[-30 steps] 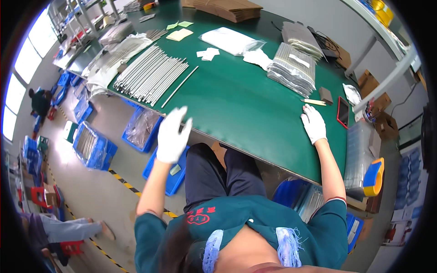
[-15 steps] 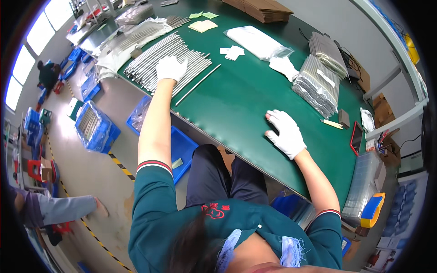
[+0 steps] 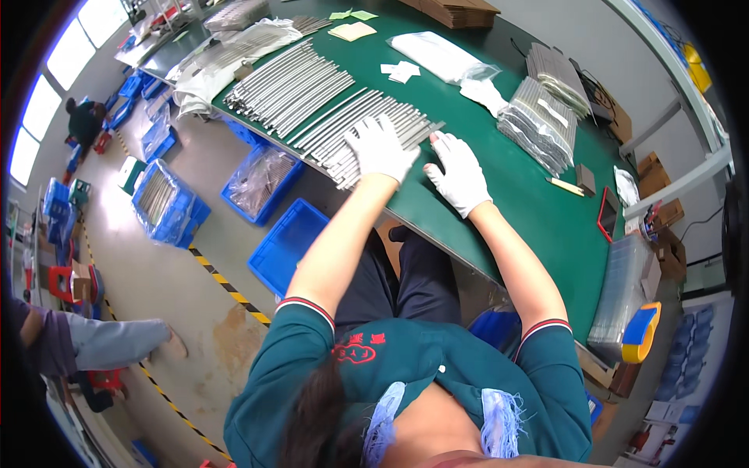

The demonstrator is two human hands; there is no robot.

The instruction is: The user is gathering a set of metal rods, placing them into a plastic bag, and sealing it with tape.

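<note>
Two batches of thin silvery metal rods lie side by side on the green work table (image 3: 499, 210). My left hand (image 3: 381, 150), in a white glove, lies flat with spread fingers on top of the nearer batch of rods (image 3: 331, 139). The other batch of rods (image 3: 289, 87) sits farther left, with a narrow strip of green between the two. Beside the right-hand ends of the nearer batch is my gloved right hand (image 3: 459, 173), its thumb apart from the fingers and nothing in it. Whether its fingertips touch the rods I cannot tell.
Bagged rod bundles (image 3: 538, 132) lie at the right, near a box cutter (image 3: 566, 186). A white plastic-wrapped pack (image 3: 437, 56) and paper slips (image 3: 401, 72) are farther back. Blue bins (image 3: 290, 243) stand below the table's left edge. Another person (image 3: 84, 125) sits far left.
My left hand has moved right and toward me, and a batch of rods has shifted with it, apart from the rest. My right hand has come left and slightly away from me, toward the rod ends.
</note>
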